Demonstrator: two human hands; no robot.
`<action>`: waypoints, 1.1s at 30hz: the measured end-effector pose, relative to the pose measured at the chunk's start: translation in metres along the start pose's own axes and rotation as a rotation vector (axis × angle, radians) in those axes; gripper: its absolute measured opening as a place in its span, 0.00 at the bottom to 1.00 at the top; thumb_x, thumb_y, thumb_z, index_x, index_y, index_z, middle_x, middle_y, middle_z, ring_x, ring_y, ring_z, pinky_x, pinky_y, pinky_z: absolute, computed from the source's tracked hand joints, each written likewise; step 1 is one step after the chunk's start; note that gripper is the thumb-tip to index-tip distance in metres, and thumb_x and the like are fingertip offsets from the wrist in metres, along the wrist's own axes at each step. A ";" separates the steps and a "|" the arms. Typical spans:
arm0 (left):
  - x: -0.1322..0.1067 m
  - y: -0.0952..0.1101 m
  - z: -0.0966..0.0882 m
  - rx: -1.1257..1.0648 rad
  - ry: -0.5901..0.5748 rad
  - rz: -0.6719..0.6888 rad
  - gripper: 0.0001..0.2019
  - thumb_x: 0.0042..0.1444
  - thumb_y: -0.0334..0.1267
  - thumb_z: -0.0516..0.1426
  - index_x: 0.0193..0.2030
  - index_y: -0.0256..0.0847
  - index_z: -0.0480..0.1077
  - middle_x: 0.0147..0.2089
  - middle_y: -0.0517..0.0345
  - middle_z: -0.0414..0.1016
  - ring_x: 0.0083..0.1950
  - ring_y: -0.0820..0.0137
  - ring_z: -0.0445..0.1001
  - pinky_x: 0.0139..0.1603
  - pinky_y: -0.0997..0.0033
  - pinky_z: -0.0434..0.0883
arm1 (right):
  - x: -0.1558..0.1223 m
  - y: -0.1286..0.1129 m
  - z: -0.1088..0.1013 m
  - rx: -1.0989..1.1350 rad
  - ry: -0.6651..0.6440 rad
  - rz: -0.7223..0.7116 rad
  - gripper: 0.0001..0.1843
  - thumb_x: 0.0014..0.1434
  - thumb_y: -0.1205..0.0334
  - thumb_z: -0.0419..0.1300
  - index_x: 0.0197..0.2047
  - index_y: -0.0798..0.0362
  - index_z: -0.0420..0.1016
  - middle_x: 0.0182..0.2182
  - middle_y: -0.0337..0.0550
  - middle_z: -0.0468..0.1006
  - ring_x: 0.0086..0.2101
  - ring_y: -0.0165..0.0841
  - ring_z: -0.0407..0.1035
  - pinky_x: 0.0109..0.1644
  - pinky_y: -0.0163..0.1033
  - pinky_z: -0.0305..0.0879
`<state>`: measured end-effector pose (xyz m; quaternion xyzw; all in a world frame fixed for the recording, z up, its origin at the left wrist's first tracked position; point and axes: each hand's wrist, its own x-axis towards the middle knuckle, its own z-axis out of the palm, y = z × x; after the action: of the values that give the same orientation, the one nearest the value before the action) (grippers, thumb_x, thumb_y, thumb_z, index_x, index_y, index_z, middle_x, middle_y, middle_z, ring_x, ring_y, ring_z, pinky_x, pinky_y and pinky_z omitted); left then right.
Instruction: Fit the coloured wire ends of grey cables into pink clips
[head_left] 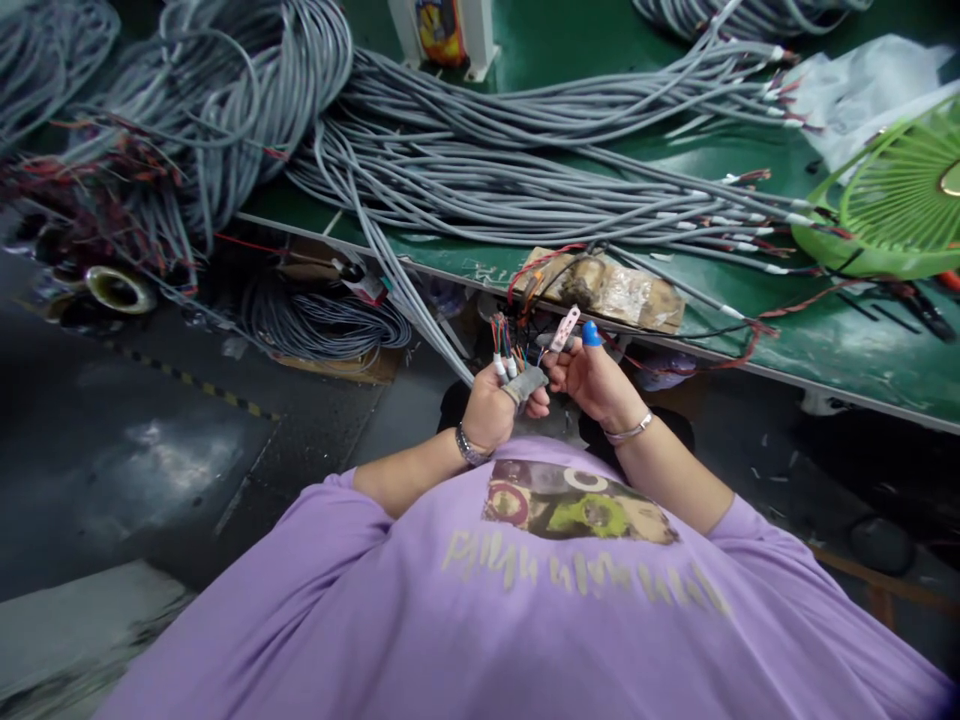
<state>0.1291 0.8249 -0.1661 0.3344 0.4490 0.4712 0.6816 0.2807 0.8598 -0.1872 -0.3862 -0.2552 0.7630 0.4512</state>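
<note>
Gray cable bundles [525,180] crowd the table [862,350] beyond the fingers. The left hand [487,410], fist curled, clamps a cable end [525,383] (coloured wires [504,350] sticking up). The right hand [592,385] pinches a pale strip [564,330] just beside it.

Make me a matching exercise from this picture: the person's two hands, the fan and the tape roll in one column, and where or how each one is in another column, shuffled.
Things
1. left hand
2. right hand
3. fan
4. tape roll

Places and states
A. green, at the right end of the table
B. grips the end of a grey cable
C. far left, beside tangled cables
D. wears a blue fingertip cap and pinches a pale strip

Pairs: 1-B, 2-D, 3-A, 4-C
</note>
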 end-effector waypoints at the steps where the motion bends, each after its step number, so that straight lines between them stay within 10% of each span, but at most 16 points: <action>1: 0.001 0.000 0.000 -0.001 -0.003 -0.002 0.22 0.43 0.53 0.68 0.31 0.38 0.67 0.22 0.61 0.75 0.19 0.73 0.72 0.19 0.76 0.69 | -0.001 0.000 0.001 -0.016 -0.031 -0.004 0.31 0.50 0.30 0.62 0.35 0.53 0.72 0.27 0.37 0.74 0.21 0.24 0.62 0.25 0.33 0.64; 10: 0.002 -0.003 -0.006 0.028 -0.027 -0.057 0.22 0.41 0.53 0.69 0.29 0.36 0.68 0.21 0.60 0.74 0.18 0.74 0.71 0.19 0.76 0.70 | -0.007 0.015 0.003 0.010 -0.202 -0.064 0.18 0.49 0.54 0.73 0.31 0.53 0.68 0.20 0.31 0.67 0.21 0.29 0.68 0.26 0.37 0.63; 22: 0.004 -0.002 -0.016 -0.002 -0.199 -0.117 0.23 0.43 0.55 0.68 0.30 0.33 0.73 0.23 0.54 0.76 0.20 0.71 0.73 0.21 0.74 0.71 | -0.011 0.013 0.015 0.003 -0.411 -0.031 0.17 0.56 0.50 0.67 0.36 0.52 0.65 0.18 0.36 0.75 0.18 0.36 0.71 0.25 0.44 0.71; 33: 0.003 -0.005 -0.011 0.070 -0.017 -0.087 0.19 0.40 0.48 0.68 0.28 0.36 0.69 0.19 0.60 0.73 0.16 0.76 0.68 0.17 0.78 0.67 | 0.000 0.014 0.005 0.093 -0.018 -0.042 0.22 0.43 0.53 0.75 0.30 0.55 0.67 0.23 0.33 0.71 0.20 0.20 0.60 0.24 0.28 0.62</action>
<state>0.1211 0.8262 -0.1748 0.3423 0.4733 0.4225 0.6931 0.2696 0.8529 -0.1945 -0.3524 -0.2315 0.7678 0.4823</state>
